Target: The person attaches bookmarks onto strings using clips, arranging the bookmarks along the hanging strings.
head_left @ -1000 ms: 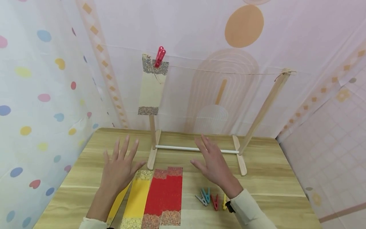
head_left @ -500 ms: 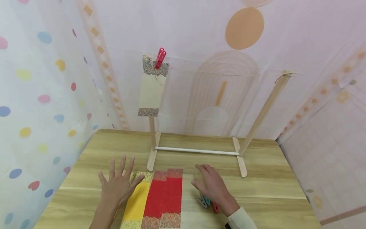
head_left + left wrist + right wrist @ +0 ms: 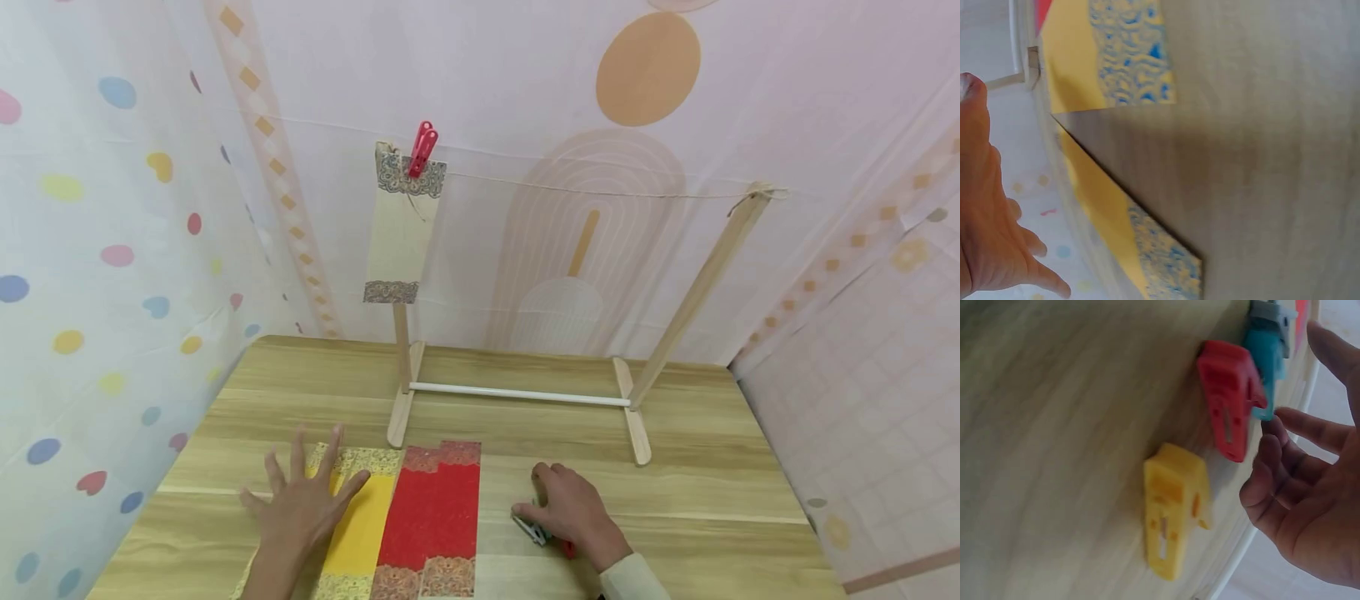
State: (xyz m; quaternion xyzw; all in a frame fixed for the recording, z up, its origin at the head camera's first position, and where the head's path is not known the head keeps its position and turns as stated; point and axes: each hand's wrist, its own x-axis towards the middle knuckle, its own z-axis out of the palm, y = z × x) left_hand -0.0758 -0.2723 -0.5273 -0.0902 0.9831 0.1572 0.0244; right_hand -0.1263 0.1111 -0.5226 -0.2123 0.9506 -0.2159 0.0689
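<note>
My left hand point(image 3: 296, 504) hovers with fingers spread over the left edge of the yellow strips point(image 3: 362, 529), which have lace-like patterned ends. In the left wrist view two yellow strips point(image 3: 1075, 62) lie splayed apart at an angle. Beside them, two red strips point(image 3: 438, 512) overlap. My right hand point(image 3: 573, 508) is lowered over the clothespins, thumb apart from its bent fingers. Its fingertips are right at the teal clothespin point(image 3: 1263, 359). A grey clothespin point(image 3: 1272, 319), a red clothespin point(image 3: 1229, 403) and a yellow clothespin point(image 3: 1175, 509) lie around it on the table.
Behind the strips stands a wooden frame with a left post point(image 3: 401, 346), a right post point(image 3: 701, 292) and a white crossbar point(image 3: 517, 393). A string point(image 3: 570, 187) runs between the tops. A red clothespin point(image 3: 423, 150) holds a cream strip point(image 3: 401, 237) at the left. Patterned curtains surround the wooden table point(image 3: 712, 475).
Both hands have come down toward the table from their raised, spread pose. The right hand has moved to the clothespins, its fingers bending. The left stays spread, lower over the yellow strips.
</note>
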